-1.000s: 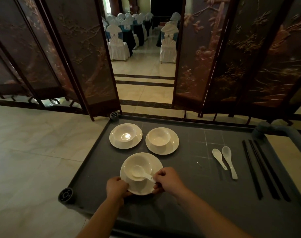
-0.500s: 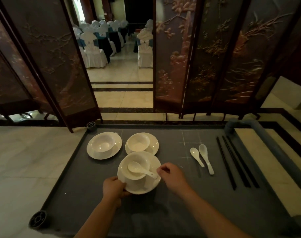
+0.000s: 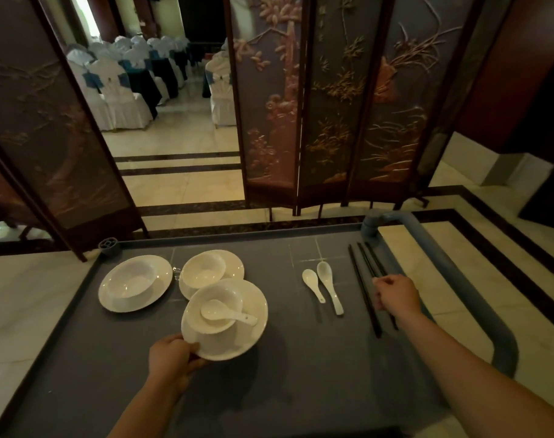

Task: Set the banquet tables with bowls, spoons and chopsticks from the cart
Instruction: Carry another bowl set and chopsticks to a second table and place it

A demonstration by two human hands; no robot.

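gathering one place setting at the grey cart: the left hand grips the rim of the plate carrying bowl and spoon at lower centre, while the right hand curls over the black chopsticks at right, grasp unclear, and should next pinch one pair.

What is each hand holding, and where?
The left hand grips the plate at its near rim; the right hand curls over the chopsticks, grip unclear.

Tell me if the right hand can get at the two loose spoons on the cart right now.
Probably yes. The right hand sits over the chopsticks, just beside the loose spoons; only bare cart top and one chopstick lie between.
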